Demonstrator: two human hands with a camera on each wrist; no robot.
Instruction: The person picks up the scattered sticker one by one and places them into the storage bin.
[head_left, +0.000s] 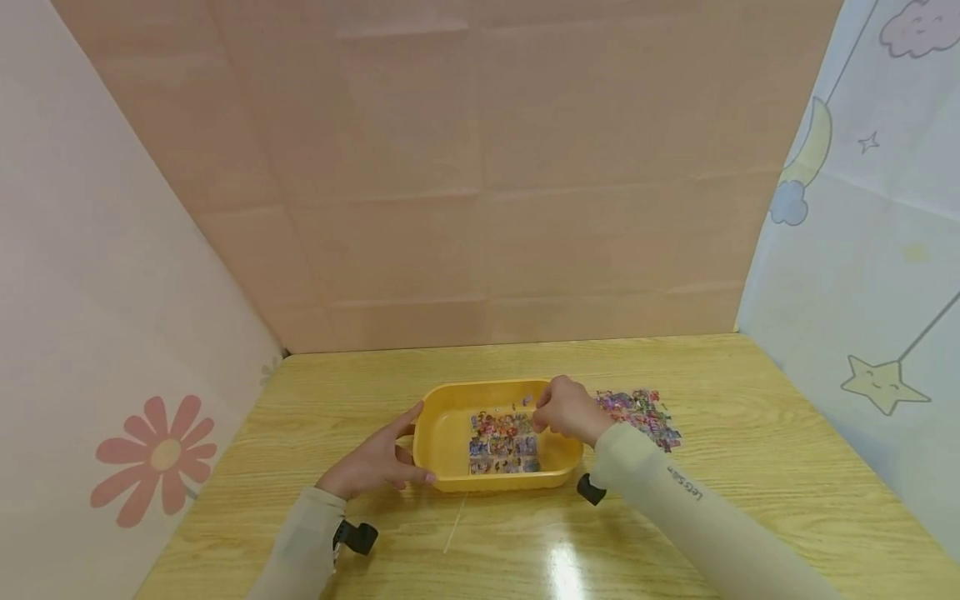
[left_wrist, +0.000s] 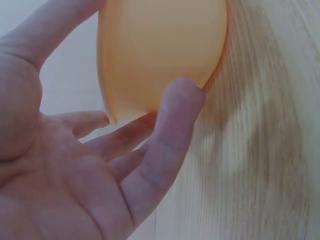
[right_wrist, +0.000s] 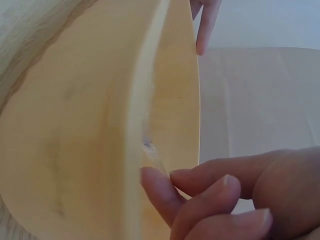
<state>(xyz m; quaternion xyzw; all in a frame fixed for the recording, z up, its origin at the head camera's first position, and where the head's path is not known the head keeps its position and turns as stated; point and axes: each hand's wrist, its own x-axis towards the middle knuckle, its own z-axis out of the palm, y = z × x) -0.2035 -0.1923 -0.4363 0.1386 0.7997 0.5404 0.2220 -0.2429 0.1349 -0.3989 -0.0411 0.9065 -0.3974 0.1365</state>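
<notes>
A yellow tray (head_left: 442,479) stands on the table, with rows of small colourful pieces (head_left: 498,425) on its floor. My left hand (head_left: 375,458) holds its left end, thumb at the near corner and index finger at the far one. Up close, the left fingers (left_wrist: 177,107) press against the tray's outer wall (left_wrist: 165,55). Over the right part of the tray, my right hand (head_left: 564,410) reaches inside with thumb and index finger pinched together. A small translucent, bluish piece (right_wrist: 148,145) shows at those fingertips. One purple piece (head_left: 527,401) lies near the tray's back wall.
A loose pile of similar colourful pieces (head_left: 641,415) lies on the wooden table (head_left: 360,375) right of the tray, beside the right wrist. A thin pale strip (head_left: 454,525) lies in front of the tray. Fabric walls enclose the table at the back and sides.
</notes>
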